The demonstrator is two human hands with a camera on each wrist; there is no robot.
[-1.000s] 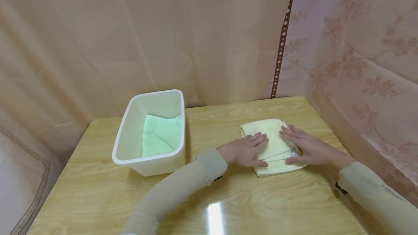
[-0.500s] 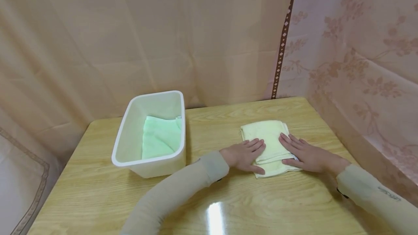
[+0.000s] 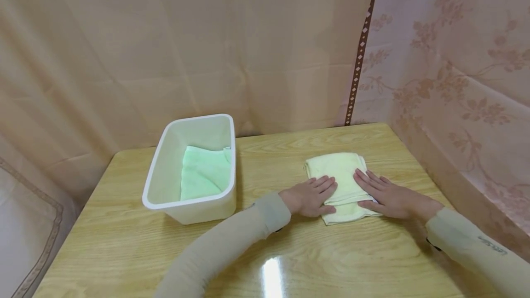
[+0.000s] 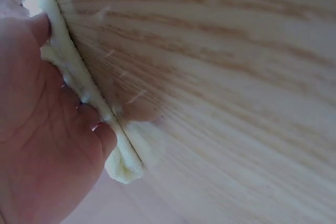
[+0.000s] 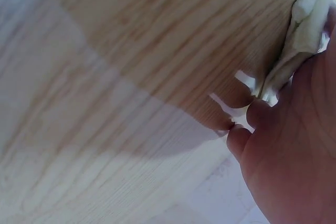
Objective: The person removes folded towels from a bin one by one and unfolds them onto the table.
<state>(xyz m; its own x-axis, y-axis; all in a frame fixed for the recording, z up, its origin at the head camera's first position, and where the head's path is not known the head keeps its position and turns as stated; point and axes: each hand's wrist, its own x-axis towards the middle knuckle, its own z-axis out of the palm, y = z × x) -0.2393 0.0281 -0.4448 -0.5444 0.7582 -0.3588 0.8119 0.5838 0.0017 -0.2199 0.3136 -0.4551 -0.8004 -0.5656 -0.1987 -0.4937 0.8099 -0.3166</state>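
Observation:
A pale yellow towel (image 3: 337,169) lies folded in layers on the right part of the wooden table. Flat on its left edge rests my left hand (image 3: 309,197), fingers straight and thumb spread toward the near layer. My right hand (image 3: 391,195) lies on the right edge in the same way, its fingertips on the upper fold. In the left wrist view the towel (image 4: 79,72) shows as a thick folded edge under the left hand (image 4: 47,129). The right wrist view has the towel's side (image 5: 304,35) beside the right palm (image 5: 299,140).
To the left stands a white plastic bin (image 3: 188,204) with a mint green towel (image 3: 204,174) inside. The wooden table (image 3: 124,243) ends at a beige curtain (image 3: 198,49) behind and a pink floral cloth (image 3: 463,82) on the right.
Both hands have come down slightly toward the near side of the towel, and the right hand now covers the label that showed earlier. Over the last half second almost nothing moves.

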